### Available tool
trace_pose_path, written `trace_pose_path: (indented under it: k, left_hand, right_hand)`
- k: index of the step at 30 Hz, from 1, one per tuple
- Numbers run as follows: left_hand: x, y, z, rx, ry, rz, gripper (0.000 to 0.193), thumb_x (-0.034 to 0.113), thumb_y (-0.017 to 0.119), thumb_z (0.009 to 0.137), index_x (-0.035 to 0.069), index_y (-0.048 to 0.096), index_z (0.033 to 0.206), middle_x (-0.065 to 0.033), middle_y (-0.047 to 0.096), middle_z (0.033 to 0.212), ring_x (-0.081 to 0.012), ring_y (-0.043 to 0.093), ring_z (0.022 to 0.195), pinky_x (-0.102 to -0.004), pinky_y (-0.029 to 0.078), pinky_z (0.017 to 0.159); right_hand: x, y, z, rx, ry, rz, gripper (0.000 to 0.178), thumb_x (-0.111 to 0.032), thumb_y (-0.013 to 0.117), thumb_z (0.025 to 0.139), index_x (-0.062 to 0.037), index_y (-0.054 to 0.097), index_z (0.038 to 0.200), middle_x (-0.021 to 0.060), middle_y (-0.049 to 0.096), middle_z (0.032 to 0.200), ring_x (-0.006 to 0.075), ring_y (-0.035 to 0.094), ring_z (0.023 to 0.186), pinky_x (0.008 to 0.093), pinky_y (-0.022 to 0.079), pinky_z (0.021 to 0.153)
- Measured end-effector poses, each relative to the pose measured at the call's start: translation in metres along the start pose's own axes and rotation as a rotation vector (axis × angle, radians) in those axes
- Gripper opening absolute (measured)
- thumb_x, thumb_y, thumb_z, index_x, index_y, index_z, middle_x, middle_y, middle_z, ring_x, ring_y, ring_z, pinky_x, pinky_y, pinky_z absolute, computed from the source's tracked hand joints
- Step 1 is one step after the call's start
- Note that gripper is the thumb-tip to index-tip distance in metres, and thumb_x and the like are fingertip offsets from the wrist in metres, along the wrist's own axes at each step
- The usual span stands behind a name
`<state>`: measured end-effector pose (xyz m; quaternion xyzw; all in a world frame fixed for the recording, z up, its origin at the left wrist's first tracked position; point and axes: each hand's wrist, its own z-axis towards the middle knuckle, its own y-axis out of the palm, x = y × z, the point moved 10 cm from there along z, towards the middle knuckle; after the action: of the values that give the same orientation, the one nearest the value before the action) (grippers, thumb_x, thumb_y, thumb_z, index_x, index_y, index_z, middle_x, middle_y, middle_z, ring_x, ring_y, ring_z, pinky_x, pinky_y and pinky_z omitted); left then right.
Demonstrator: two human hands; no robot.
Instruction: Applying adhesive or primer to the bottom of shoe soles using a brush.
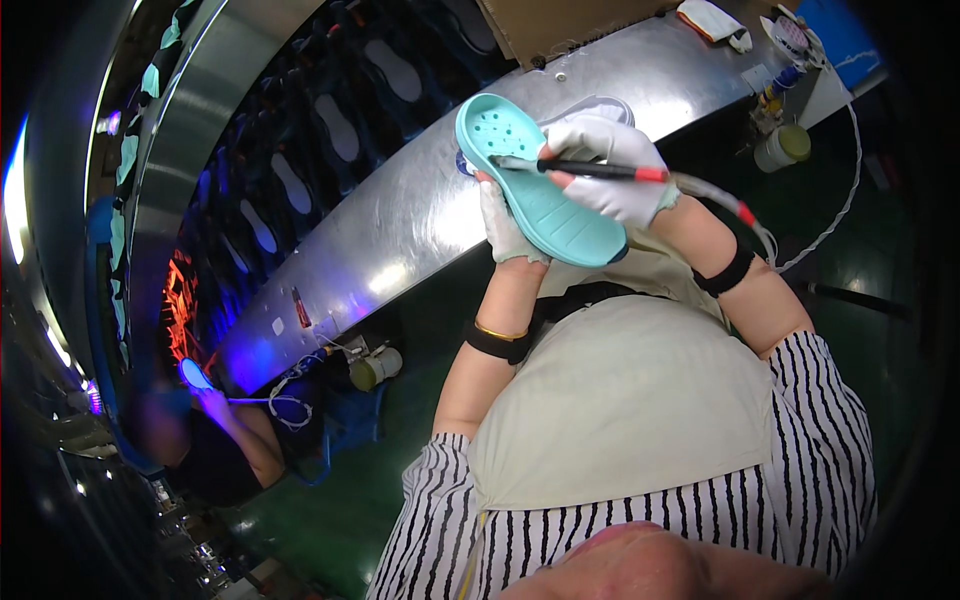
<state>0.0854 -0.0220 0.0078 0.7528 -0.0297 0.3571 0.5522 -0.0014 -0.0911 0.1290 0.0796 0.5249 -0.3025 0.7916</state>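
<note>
A turquoise shoe sole (545, 205) with small holes at its far end is tilted up over the bench edge. My left hand (508, 228), in a white fingerless glove, grips the sole from its left side and underneath. A brush (600, 170) with a black and red handle is pinched in my gloved right hand (618, 140). Its bristle end touches or hovers just over the sole's inner surface below the holes; I cannot tell which. From the handle's rear a thin tube (715, 195) leads off right. Behind my right hand, a pale sole (608, 105) lies on the bench.
The metal bench (400, 235) runs diagonally across. Pale soles (335, 127) lie in rows on a dark conveyor beyond it. A pot (783, 148) hangs at the bench's right end, near a white cloth (714, 20). Down left, a co-worker's hand (213, 402) holds another sole.
</note>
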Motion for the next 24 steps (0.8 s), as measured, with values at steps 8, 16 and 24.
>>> trace_pose_path:
  k: [8,16,24]
  left_hand:
    - [0.019,0.01,0.008,-0.095,0.081,-0.085,0.07,0.061,0.038,0.091,0.009,0.035,0.139,-0.016,0.051,0.129,-0.0318,0.053,0.116,-0.0455,0.042,0.102]
    - [0.029,0.005,0.019,0.003,0.024,-0.176,0.071,0.065,0.045,0.086,0.011,0.046,0.132,-0.0167,0.058,0.12,-0.0367,0.057,0.108,-0.0499,0.047,0.094]
    - [0.01,0.034,-0.012,-0.043,-0.018,-0.294,0.074,0.064,0.037,0.089,0.009,0.038,0.139,-0.0158,0.046,0.135,-0.0341,0.049,0.118,-0.0463,0.041,0.1]
  right_hand:
    - [-0.005,0.005,-0.014,-0.064,-0.016,0.011,0.021,-0.002,0.068,0.073,-0.0049,0.063,0.094,0.0063,0.063,0.087,0.0181,0.061,0.082,0.0276,0.048,0.078]
    - [0.025,0.016,-0.024,-0.123,0.315,0.386,0.013,-0.002,0.066,0.079,-0.004,0.064,0.092,0.0022,0.065,0.089,0.0083,0.06,0.083,0.0246,0.048,0.077]
    - [0.023,-0.012,-0.009,0.009,0.212,0.202,0.01,-0.002,0.067,0.082,-0.0025,0.064,0.092,0.0043,0.065,0.098,0.0113,0.059,0.092,0.0266,0.047,0.084]
